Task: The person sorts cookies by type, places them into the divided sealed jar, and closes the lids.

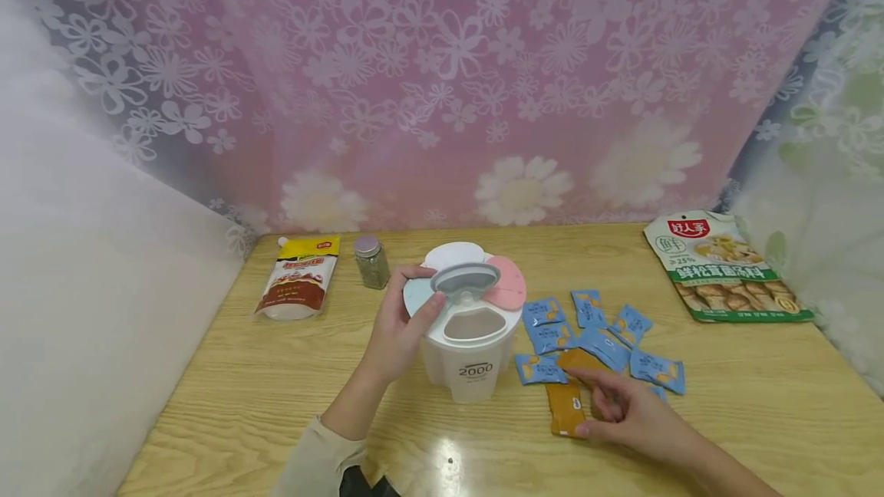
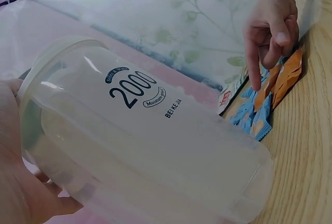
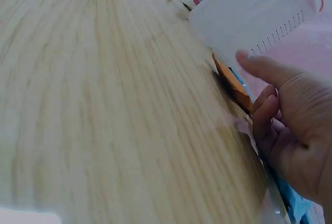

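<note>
A translucent storage canister (image 1: pixel 475 366) marked "2000" stands on the table, its white top carrying white, pink and light blue lids. The grey lid (image 1: pixel 464 278) is raised, uncovering an oval opening (image 1: pixel 474 324). My left hand (image 1: pixel 400 328) grips the canister's upper left side, thumb by the grey lid. My right hand (image 1: pixel 631 413) hovers at two orange packets (image 1: pixel 566 407), index finger stretched over them and thumb apart. In the right wrist view its other fingers (image 3: pixel 265 111) are curled with nothing seen between them. Several blue packets (image 1: pixel 550 337) lie around the orange ones.
At the back left are a spouted pouch (image 1: pixel 297 280) with brown and yellow print and a small glass jar (image 1: pixel 371 261) with a purple cap. A green and white food bag (image 1: pixel 725 267) lies at the back right. Flowered cloth (image 1: pixel 449 98) hangs behind the table.
</note>
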Demonstrator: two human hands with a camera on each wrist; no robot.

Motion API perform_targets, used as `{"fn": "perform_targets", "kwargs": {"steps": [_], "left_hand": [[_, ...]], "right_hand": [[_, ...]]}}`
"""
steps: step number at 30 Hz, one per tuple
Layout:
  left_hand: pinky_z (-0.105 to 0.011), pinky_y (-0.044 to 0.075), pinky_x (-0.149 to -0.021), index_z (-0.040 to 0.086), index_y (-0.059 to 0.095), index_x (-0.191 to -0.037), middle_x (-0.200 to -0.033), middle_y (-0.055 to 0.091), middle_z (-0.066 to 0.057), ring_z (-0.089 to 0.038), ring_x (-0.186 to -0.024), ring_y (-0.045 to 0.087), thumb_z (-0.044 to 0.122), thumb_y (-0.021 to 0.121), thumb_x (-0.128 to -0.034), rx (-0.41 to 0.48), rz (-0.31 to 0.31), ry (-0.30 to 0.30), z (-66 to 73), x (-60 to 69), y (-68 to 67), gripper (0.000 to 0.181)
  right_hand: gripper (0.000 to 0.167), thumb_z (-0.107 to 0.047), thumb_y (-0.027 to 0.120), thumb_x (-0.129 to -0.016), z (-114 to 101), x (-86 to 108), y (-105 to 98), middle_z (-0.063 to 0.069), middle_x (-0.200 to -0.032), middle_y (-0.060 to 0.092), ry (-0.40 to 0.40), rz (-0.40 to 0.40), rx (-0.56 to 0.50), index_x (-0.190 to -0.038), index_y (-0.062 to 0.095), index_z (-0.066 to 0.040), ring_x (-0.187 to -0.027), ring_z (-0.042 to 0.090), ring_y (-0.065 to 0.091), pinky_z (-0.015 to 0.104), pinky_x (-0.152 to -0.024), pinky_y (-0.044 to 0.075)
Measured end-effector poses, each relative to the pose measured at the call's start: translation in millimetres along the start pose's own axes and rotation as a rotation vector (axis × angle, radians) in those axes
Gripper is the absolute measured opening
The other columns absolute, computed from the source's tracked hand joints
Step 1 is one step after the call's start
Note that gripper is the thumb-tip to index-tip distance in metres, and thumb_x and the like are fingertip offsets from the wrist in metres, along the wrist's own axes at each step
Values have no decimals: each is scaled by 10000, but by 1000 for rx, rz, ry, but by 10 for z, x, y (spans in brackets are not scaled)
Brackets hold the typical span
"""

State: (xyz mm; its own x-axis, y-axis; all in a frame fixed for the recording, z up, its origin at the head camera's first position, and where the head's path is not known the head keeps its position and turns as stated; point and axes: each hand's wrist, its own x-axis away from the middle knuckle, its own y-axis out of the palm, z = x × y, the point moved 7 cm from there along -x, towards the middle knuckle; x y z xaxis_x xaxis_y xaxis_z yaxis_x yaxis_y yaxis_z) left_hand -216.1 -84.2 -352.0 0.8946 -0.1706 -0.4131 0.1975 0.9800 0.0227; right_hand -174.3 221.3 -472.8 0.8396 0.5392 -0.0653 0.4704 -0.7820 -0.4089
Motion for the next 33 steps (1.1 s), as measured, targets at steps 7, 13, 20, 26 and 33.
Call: {"fn": "perform_targets", "kwargs": {"steps": [7, 13, 20, 26, 33], "left_hand": [[-251, 564, -827, -39, 398, -1282, -1236, 512, -159, -101, -1053, 591, 57, 558, -970, -22, 4, -13, -31, 7, -8, 364], [-256, 569, -817, -35, 396, -1280, -1235, 513, -167, -99, -1046, 597, 71, 565, -976, -29, -3, -12, -30, 13, -21, 363], [-250, 566, -819, -36, 395, -1279, -1232, 514, -166, -100, -1043, 597, 70, 563, -977, -36, -1, -10, -20, 6, -27, 362], [-248, 567, -796, -38, 404, -1272, -1198, 527, -102, -95, -1021, 596, 71, 571, -972, -24, -3, -5, -8, 4, -31, 360], [-239, 561, -799, -51, 395, -1270, -1179, 528, -43, -92, -1011, 597, 84, 577, -972, -4, -11, 7, -6, -11, -13, 375]], "right_hand": [[710, -278, 788, -857, 57, -29, 62, -69, -698, 472, 112, -29, 87, -1418, 483, 33, -499, -52, 374, 247, -487, 437], [704, -292, 802, -842, 109, -49, 86, -83, -674, 475, 214, -26, 54, -1373, 498, 55, -417, -14, 402, 267, -389, 433], [563, -252, 786, -861, 139, -32, 68, -64, -666, 462, 280, 14, -32, -1231, 536, 90, -413, 16, 421, 219, -360, 401], [354, -261, 716, -925, 146, -21, 51, -66, -593, 462, 342, -17, -116, -930, 539, 45, -429, 40, 429, 198, -378, 400], [386, -232, 663, -963, 61, -27, -3, 177, -510, 343, 320, -78, -202, -840, 497, 94, -417, 43, 410, 227, -384, 374]]}}
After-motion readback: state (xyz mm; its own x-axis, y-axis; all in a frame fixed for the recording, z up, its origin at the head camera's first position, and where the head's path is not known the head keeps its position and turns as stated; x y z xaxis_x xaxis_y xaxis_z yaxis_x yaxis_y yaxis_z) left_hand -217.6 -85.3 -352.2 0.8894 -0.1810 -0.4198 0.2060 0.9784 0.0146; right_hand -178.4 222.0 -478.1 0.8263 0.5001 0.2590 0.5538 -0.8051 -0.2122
